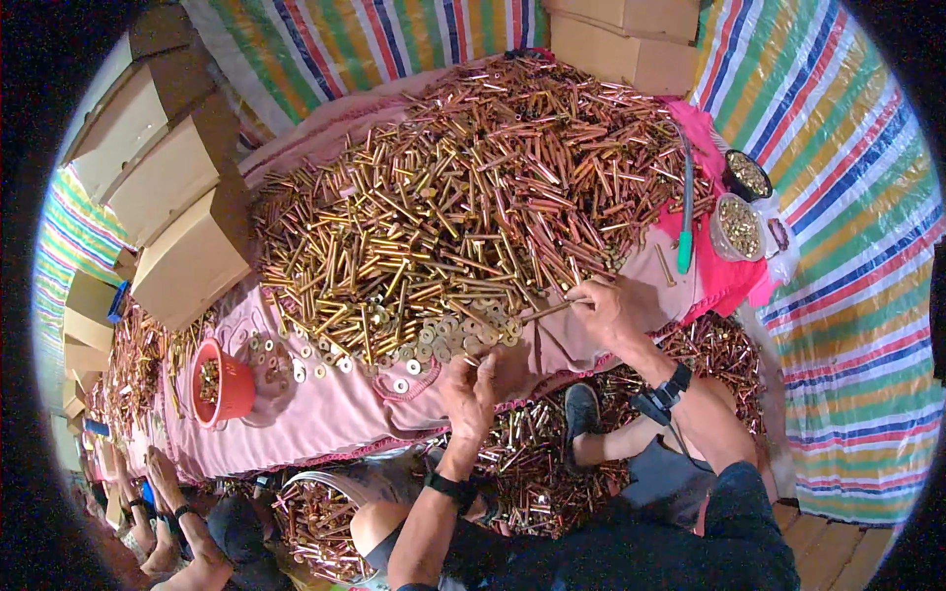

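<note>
A large heap of brassy and copper-coloured metal bolts (473,197) covers the pink cloth (325,424) in front of me. My right hand (603,313) is closed at the heap's near right edge and pinches a long bolt (547,312), which points left. Lower and to the left, my left hand (468,396) is raised with thumb and fingertips together. Something small shows between those fingertips, too small to name. Just beyond the left hand lie many flat round washers (443,338), piled along the heap's near edge.
A red plastic tub (223,384) of small parts stands at left. Clear tub (737,229), black bowl (747,175) and green-handled tool (685,246) lie at right. Cardboard boxes (192,256) are stacked left. More bolts (532,473) lie below the cloth's edge. Another person's hands (163,478) show lower left.
</note>
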Action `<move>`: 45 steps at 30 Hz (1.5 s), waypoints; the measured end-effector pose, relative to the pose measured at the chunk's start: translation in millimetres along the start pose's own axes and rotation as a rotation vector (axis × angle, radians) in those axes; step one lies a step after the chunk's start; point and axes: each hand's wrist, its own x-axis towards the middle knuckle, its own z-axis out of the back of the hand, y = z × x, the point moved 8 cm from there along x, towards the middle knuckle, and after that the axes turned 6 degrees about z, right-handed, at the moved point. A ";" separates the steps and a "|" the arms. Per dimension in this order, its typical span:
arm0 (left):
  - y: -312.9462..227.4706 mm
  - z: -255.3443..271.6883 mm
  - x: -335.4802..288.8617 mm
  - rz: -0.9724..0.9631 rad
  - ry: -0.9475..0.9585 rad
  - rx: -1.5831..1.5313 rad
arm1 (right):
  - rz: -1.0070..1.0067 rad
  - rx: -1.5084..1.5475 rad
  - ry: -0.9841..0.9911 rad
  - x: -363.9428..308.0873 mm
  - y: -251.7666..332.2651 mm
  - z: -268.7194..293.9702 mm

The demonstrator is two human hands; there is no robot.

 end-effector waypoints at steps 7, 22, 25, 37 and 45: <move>6.2 0.8 -1.5 -0.076 -0.027 0.186 | 0.174 -0.087 0.049 -4.0 41.7 -15.7; -0.6 -6.0 -8.7 0.022 0.071 0.393 | 0.458 -0.332 0.304 -17.6 71.7 -88.1; -4.7 -7.1 -8.2 -0.002 0.022 0.313 | 0.366 -0.281 0.342 -15.0 63.1 -92.7; 5.0 -17.3 -8.4 0.067 0.077 0.297 | 0.329 -0.235 0.161 -8.8 61.6 -80.6; 2.0 -25.2 -8.4 -0.048 0.091 0.344 | -0.278 0.634 0.294 -15.2 73.6 -65.7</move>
